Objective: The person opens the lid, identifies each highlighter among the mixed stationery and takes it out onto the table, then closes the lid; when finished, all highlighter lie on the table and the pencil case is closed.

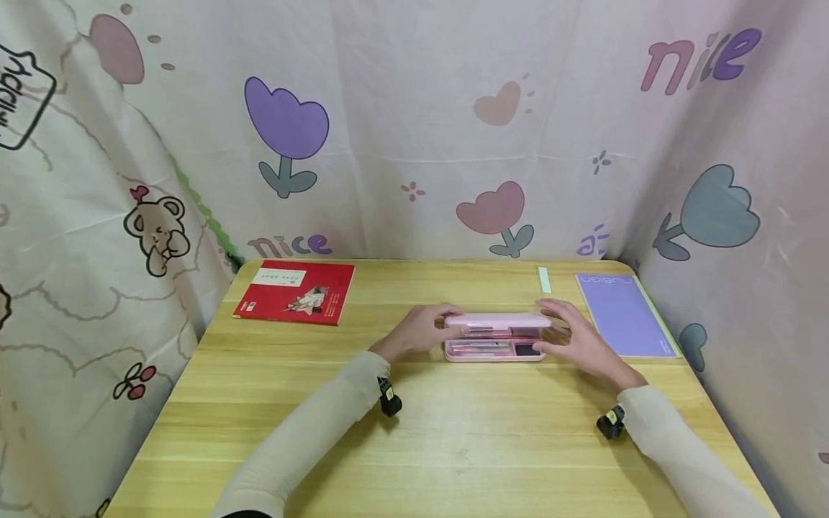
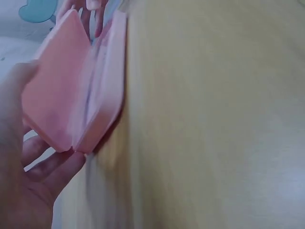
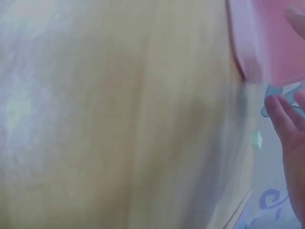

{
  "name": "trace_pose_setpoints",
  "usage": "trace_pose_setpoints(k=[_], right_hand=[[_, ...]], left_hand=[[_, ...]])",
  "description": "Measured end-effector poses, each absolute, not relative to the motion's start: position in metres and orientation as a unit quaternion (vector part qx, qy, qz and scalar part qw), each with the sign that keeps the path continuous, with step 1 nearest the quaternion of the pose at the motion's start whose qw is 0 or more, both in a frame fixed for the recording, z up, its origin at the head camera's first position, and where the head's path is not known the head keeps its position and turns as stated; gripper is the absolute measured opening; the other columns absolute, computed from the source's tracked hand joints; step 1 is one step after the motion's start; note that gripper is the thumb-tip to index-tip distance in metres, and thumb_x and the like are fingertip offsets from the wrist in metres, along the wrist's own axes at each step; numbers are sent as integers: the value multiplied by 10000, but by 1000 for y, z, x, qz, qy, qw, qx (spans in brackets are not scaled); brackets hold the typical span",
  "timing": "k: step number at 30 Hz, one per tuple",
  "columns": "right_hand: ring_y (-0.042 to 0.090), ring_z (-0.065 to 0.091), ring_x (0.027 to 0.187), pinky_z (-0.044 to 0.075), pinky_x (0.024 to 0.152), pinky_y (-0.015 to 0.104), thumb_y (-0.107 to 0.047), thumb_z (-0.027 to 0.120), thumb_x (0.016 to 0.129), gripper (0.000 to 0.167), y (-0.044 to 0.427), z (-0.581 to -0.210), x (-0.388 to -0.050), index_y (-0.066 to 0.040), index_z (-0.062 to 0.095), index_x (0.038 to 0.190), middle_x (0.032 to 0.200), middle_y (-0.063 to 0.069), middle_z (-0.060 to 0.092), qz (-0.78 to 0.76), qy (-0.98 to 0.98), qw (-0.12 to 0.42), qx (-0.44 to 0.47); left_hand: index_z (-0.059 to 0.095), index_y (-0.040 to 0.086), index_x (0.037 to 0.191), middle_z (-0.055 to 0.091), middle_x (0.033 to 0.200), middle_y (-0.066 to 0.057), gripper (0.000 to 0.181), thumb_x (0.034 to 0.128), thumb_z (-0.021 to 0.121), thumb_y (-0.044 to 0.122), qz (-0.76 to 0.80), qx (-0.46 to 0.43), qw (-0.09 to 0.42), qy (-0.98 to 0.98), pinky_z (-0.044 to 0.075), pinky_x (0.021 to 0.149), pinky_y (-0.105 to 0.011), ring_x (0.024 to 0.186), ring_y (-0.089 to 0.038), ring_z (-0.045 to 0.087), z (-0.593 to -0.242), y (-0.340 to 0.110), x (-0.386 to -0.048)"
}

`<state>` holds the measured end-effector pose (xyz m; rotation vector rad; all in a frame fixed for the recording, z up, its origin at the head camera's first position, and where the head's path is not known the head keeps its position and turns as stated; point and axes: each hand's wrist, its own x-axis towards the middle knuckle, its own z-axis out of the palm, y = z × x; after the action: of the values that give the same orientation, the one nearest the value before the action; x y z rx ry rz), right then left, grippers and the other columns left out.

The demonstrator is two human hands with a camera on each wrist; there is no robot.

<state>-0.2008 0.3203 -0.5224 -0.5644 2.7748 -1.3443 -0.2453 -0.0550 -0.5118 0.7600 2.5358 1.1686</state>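
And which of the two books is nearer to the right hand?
The purple book, at the right side of the table, close to the right hand; the red book lies far left, beyond the left hand.

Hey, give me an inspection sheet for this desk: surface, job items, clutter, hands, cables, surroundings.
Surface: wood-grain table, no spills visible.
Job items: pink case, lid partly raised; pens and a dark block inside.
Clutter: red book far left; purple notebook far right; pale strip just left of the notebook.
Hands: left hand grips the case's left end; right hand is at its right end, fingers spread, thumb contact unclear.
Cables: nothing seen.
Surroundings: flower-print curtain behind and on both sides.
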Motion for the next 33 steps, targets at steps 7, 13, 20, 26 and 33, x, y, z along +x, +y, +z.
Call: trace_pose_setpoints(k=[7, 13, 20, 26, 33], right_hand=[[270, 560, 1435, 461, 1120, 133, -76, 873, 930, 651, 323, -517, -197, 7, 515, 1468, 1495, 203, 553, -511, 844, -44, -154], [177, 568, 1400, 484, 1210, 416, -194, 908, 917, 571, 319, -518, -200, -113, 658, 1424, 1458, 107, 637, -423, 885, -48, -190], [417, 346, 1607, 229, 1274, 752, -401, 910, 905, 774, 310, -523, -216, -237, 567, 1579, 1709, 64, 446, -386, 899, 34, -205], [430, 354, 1590, 236, 1264, 757, -366, 929, 886, 811, 310, -531, -222, -217, 554, 1589, 1707, 110, 429, -380, 896, 58, -223], [445, 367, 1573, 265, 1244, 774, -454, 927, 869, 864, 309, -535, -221, -210, 544, 1605, 1690, 114, 434, -342, 909, 71, -227]], left_hand=[[661, 200, 1492, 714, 1428, -28, 633, 1056, 603, 654, 461, 202, 103, 858, 563, 1116, -476, 1329, -243, 666, -511, -51, -258], [608, 221, 1506, 675, 1438, -88, 627, 1091, 489, 676, 527, 163, 140, 822, 645, 970, -363, 1196, -238, 742, -513, -52, -272], [502, 166, 1592, 628, 1471, -176, 532, 1147, 543, 454, 564, 124, 169, 799, 653, 938, -332, 1237, -306, 719, -517, -51, -278], [323, 225, 1721, 555, 1587, -174, 673, 1123, 629, 263, 566, 112, 172, 799, 629, 1011, -362, 1342, -341, 671, -518, -49, -279], [453, 196, 1660, 446, 1649, -158, 679, 1046, 743, 189, 459, 166, 53, 871, 515, 1183, -500, 1431, -345, 572, -516, -48, -268]])
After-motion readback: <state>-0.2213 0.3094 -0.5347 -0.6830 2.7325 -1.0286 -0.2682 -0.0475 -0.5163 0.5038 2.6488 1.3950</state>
